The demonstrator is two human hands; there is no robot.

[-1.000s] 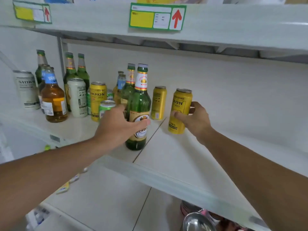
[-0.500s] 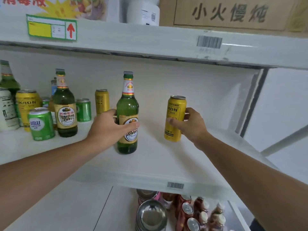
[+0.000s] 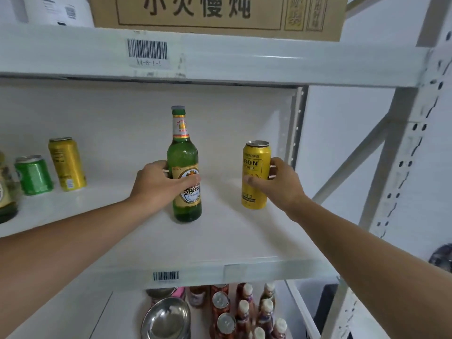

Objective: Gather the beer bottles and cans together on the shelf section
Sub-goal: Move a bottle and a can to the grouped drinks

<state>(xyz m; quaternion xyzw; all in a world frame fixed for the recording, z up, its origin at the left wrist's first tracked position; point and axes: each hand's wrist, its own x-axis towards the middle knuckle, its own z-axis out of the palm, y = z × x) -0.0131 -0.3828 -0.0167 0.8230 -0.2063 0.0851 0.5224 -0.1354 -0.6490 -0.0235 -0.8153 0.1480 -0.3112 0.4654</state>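
My left hand (image 3: 160, 185) grips a green beer bottle (image 3: 185, 152) with a gold label, upright over the middle of the white shelf (image 3: 220, 243). To its right, my right hand (image 3: 281, 185) holds a tall yellow beer can (image 3: 255, 165) upright, near the shelf's right end. Whether the bottle and can touch the shelf I cannot tell. At the far left stand another yellow can (image 3: 66, 163), a green can (image 3: 33, 174) and part of a bottle (image 3: 6, 192) cut by the frame edge.
The shelf above (image 3: 244, 59) carries a cardboard box (image 3: 220, 13) and a barcode label. A white upright post (image 3: 297, 133) closes the shelf's right end. Below are a steel bowl (image 3: 166, 319) and several small bottles and cans (image 3: 244, 311).
Both hands have carried the green bottle and the yellow can rightwards along the shelf, away from the cluster of drinks at the left. My view has swung right with them.
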